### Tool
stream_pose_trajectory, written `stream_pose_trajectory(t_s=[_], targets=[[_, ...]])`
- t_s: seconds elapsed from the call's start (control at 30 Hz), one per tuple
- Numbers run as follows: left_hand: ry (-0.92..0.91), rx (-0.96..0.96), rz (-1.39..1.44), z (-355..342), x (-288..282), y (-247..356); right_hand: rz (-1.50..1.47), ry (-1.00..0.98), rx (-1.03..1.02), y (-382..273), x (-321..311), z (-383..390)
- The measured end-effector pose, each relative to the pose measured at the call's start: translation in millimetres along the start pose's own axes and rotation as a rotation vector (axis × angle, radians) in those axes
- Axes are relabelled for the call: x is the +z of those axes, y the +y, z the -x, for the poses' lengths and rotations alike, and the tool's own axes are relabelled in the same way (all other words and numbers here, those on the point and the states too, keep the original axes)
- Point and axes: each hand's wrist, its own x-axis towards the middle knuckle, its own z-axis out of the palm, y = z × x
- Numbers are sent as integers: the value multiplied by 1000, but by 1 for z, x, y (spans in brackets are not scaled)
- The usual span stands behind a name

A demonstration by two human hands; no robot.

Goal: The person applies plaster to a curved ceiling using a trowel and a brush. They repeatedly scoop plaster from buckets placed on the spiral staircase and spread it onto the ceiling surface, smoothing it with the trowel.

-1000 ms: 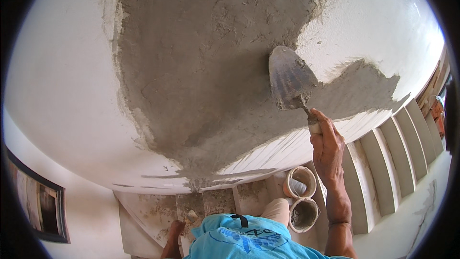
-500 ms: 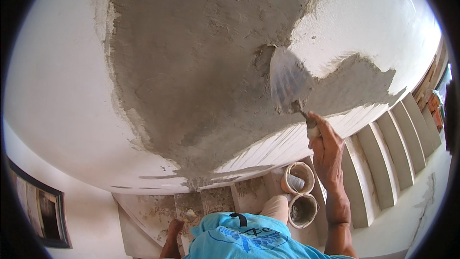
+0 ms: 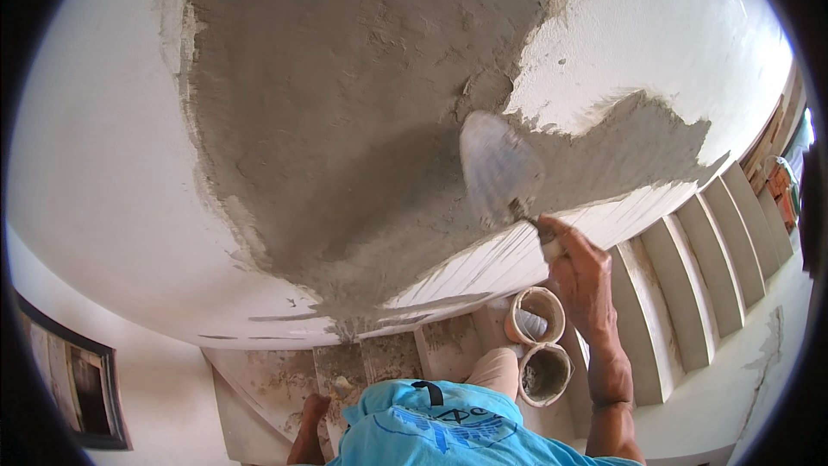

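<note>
My right hand (image 3: 583,272) is closed around the handle of a pointing-shaped plastering trowel (image 3: 498,168). Its wide metal blade is smeared with grey and slightly blurred; it lies over the wet grey mortar (image 3: 345,112) on the white wall. Just beyond the blade's tip, a raised lump of mortar (image 3: 485,91) sits at the border with the bare white paint. A narrower mortar patch (image 3: 638,142) stretches to the right of the trowel. My left hand does not show.
Two buckets stand by my knee: one with a pale object inside (image 3: 522,328), the other holding grey mix (image 3: 565,380). Stair steps (image 3: 681,280) climb to the right; splattered steps (image 3: 392,358) lie below the wall. A bare foot (image 3: 315,414) rests at left, near a dark-framed window (image 3: 86,380).
My right hand has drawn the trowel left and down toward me across the mortar. The lump by the white border has come into fuller view.
</note>
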Motion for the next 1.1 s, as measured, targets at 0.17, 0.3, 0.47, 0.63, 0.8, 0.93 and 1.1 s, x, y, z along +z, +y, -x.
stream_pose_trajectory(t_s=[0.17, 0.3, 0.47, 0.63, 0.8, 0.93, 1.1], targets=[[42, -103, 17, -18, 10, -16, 1, 101, -21, -15, -6, -18], [82, -247, 148, -22, 8, -9, 82, 78, -49, -18, 0, -16], [27, -258, 105, -7, -1, 6, 77, -151, 29, -10, 4, 4], [43, -264, 119, -5, 0, 8, -1, 119, 4, -8, -5, -1], [52, -317, 150, -1, -13, 32, 0, 146, 55, -13, -17, -18], [1, -363, 206, 1, -19, 39, 40, 73, 36, -6, -12, -13], [45, -290, 104, -1, -7, 15, -17, -87, 33, 0, -11, 4]])
